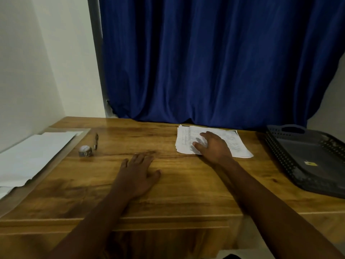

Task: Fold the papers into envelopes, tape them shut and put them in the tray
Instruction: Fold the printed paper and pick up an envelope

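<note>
A stack of printed papers (239, 144) lies at the back right of the wooden table (186, 193). My right hand (212, 146) rests flat on the stack, fingers spread over its left half. My left hand (139, 173) lies palm down on the bare wood in the middle, holding nothing. A roll of clear tape (85, 151) sits at the back left. The dark grey plastic tray (291, 165) stands at the right edge of the table with nothing in it but a small sticker.
A pen (96, 140) lies just behind the tape roll. Large white sheets (35, 152) cover the table's far left side. A blue curtain (205, 62) hangs behind the table, and a white wall stands at the left.
</note>
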Tool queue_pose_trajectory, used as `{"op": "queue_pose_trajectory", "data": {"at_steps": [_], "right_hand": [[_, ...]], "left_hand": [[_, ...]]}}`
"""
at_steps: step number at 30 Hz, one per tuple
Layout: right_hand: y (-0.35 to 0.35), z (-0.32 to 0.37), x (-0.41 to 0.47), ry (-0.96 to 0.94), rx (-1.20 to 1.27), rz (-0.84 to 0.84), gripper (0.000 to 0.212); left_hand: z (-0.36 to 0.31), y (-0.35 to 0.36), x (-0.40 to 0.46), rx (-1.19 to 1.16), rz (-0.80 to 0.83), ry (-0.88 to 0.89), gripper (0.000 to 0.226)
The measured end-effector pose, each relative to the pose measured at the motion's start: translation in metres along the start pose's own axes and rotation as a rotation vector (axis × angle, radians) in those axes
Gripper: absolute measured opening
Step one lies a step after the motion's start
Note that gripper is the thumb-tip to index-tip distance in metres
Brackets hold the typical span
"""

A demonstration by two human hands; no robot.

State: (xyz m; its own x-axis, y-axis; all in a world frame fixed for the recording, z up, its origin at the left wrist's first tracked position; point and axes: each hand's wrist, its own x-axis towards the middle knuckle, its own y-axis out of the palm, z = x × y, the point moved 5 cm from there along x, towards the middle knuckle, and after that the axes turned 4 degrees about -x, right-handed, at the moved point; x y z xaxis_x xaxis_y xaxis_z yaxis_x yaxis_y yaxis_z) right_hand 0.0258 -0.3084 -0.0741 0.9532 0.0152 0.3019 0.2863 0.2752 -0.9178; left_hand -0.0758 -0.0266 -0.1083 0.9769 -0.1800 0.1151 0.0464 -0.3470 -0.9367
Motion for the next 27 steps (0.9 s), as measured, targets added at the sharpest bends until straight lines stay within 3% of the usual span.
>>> {"op": "queue_pose_trajectory", "data": {"at_steps": [4, 10, 22, 27], "right_hand": [[0.024, -0.003, 0.009, -0.058, -0.098, 0.153, 0.094], [0.031, -0.008, 0.013, -0.102, -0.178, 0.162, 0.083], [0.008, 0.005, 0.001, -0.321, -0.348, -0.203, 0.042], [0.010, 0.006, -0.004, -0.343, -0.325, -0.220, 0.043]], "left_hand": [[-0.002, -0.003, -0.004, -0.021, 0.033, 0.010, 0.073], [-0.005, -0.004, -0.006, 0.013, 0.035, -0.005, 0.073], [-0.006, -0.005, -0.008, 0.008, 0.040, 0.001, 0.071], [-0.002, -0.002, -0.009, -0.014, -0.007, 0.011, 0.069]]}}
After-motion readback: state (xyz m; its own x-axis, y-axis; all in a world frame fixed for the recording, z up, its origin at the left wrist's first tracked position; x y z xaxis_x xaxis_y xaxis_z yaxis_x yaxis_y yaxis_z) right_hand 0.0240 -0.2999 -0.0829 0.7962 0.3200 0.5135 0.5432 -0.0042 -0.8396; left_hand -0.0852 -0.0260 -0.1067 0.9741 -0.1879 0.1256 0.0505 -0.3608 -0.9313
